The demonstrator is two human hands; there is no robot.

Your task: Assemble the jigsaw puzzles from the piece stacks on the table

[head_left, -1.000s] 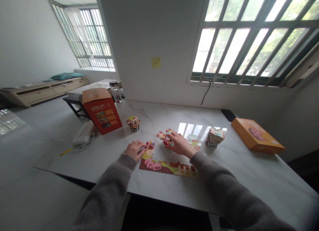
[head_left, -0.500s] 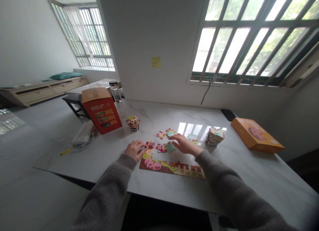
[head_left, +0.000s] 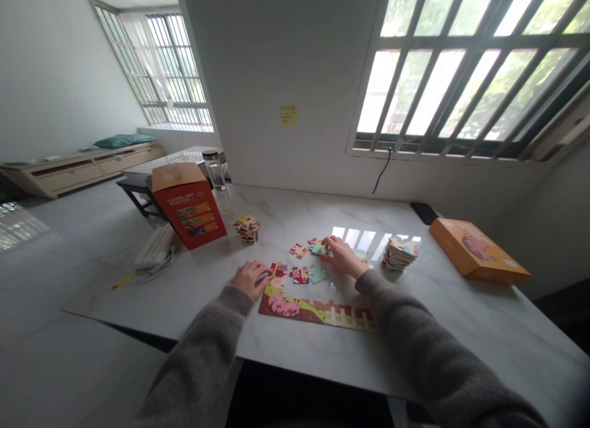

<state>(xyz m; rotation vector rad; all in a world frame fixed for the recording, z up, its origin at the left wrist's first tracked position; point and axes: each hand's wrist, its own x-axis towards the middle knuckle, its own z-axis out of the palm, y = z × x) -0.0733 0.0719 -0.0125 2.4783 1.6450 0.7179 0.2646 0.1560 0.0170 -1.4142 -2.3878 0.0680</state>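
Note:
A partly joined jigsaw strip (head_left: 318,311) lies on the white marble table (head_left: 286,348) in front of me. My left hand (head_left: 250,278) rests on its left end, fingers curled down on the upper-left pieces. My right hand (head_left: 340,256) reaches further back, fingertips on a loose teal piece (head_left: 317,248). Two loose pieces, a red one (head_left: 300,275) and a light green one (head_left: 318,273), lie just above the strip. Another loose piece (head_left: 297,251) lies behind them.
An orange-red puzzle box (head_left: 188,205) stands at the back left with a glass bottle (head_left: 214,171) behind it. Piles of pieces sit at centre-left (head_left: 247,227) and right (head_left: 399,253). An orange box lid (head_left: 477,251), a phone (head_left: 424,213) and a white charger (head_left: 155,249) also lie on the table.
My right hand left the red and green pieces beside the strip and moved back to the teal piece further away. My left hand stayed put.

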